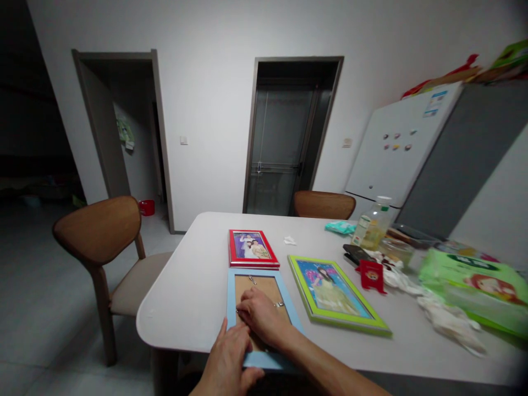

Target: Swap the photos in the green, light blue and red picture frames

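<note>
A light blue picture frame (291,308) lies face down near the table's front edge, its brown backing board (243,285) showing. Small metal clips sit on the backing: one clip (252,280) at the top and another clip (280,304) on the right side. My right hand (264,314) reaches across the board, fingertips pinched at a small metal clip by the left inner edge, mostly covered by the fingers. Closed around the frame's lower left corner is my left hand (231,352). Much of the lower backing is hidden by both hands.
A red picture frame (234,258) lies beyond the blue one; a green picture frame (350,320) lies to the right. Farther right are a bottle (371,225), a red card-like piece (372,276), crumpled tissues (449,322) and a green tissue pack (474,286). A chair (103,231) stands left.
</note>
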`<action>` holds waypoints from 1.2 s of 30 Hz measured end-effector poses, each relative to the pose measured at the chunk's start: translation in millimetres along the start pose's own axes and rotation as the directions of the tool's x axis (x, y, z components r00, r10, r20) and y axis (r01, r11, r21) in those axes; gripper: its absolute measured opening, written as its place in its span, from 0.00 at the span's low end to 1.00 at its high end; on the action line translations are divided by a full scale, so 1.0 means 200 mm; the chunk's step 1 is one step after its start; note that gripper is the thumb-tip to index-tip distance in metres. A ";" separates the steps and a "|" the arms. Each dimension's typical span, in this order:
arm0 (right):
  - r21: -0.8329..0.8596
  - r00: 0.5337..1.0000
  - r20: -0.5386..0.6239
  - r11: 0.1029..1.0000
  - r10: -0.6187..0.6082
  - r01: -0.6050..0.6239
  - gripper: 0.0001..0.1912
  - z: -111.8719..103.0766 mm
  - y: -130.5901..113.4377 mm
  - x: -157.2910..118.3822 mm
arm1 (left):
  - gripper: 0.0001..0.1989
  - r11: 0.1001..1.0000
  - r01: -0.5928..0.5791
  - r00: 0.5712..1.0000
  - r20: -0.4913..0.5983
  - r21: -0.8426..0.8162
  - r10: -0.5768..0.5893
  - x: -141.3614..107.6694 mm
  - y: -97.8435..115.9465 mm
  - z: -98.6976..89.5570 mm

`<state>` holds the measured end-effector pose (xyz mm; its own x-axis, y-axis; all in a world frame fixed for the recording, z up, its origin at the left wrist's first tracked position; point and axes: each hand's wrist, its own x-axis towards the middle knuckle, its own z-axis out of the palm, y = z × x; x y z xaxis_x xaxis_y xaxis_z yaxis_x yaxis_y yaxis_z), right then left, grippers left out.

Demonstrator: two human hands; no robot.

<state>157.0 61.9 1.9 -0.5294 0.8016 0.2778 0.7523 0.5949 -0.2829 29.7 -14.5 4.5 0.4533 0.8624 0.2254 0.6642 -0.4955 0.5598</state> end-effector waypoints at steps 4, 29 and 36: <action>0.017 0.998 0.056 1.000 -0.014 0.013 0.12 -0.02 -0.01 -0.01 | 0.22 0.999 -0.008 0.999 -0.041 -0.053 0.005 0.00 0.00 -0.01; -0.022 0.885 -0.163 0.895 0.437 -0.446 0.09 0.02 0.24 0.24 | 0.27 1.000 0.021 0.996 0.083 0.002 -0.021 0.01 -0.03 0.00; 0.047 0.871 -0.167 0.886 0.462 -0.461 0.06 0.04 0.30 0.27 | 0.29 0.999 0.014 0.997 0.072 0.050 -0.018 0.00 -0.03 0.00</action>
<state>170.7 140.7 -8.2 -0.0480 0.9631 0.2647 0.8922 0.1605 -0.4221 26.2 -11.4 1.1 0.4834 0.8612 0.1572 0.6994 -0.4879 0.5222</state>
